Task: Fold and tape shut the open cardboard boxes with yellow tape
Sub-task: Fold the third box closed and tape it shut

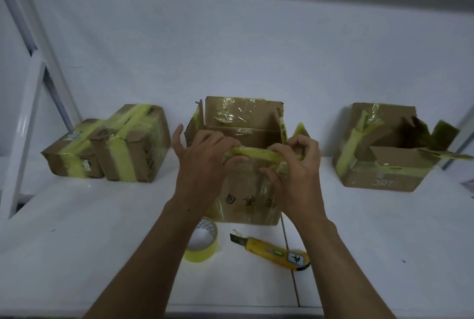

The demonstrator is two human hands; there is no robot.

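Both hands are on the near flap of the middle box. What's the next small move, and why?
Probably fold that near flap inward and down over the opening. Both the left hand and the right hand grip its taped edge, while the middle box is open with its far flap upright. The tape roll and knife lie untouched on the table, so taping comes later.

Open box point(246, 188) btwn both hands, flaps up, old yellow tape on near rim. 2nd open box point(384, 162) right of hands. Two taped boxes point(110, 147) left. Tape roll point(202, 244) below left wrist.
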